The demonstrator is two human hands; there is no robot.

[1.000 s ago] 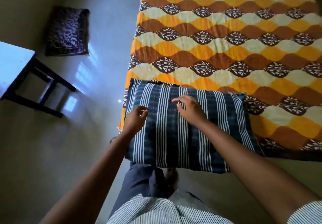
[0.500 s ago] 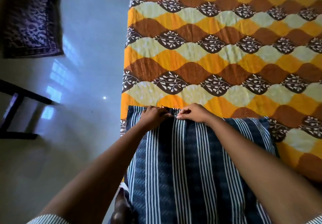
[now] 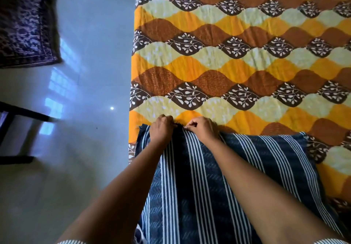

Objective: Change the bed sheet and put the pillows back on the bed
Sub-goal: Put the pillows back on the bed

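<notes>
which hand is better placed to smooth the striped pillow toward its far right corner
Right, probably. The right hand pinches the far edge of the striped pillow nearer that corner, with bare cover beside it. The left hand grips the same edge near the bed's left side and would have to cross over.

No readable text, labels, brands, numbers or signs anywhere in view. Only woven and printed patterns: white stripes on navy pillow (image 3: 218, 177) under both hands; white leaf sprigs in brown lozenges on orange, brown and cream bed sheet (image 3: 237, 57) beyond hands; blurred pale floral print on dark cloth (image 3: 26, 27) on floor, far left of hands, with no lettering discernible.
</notes>
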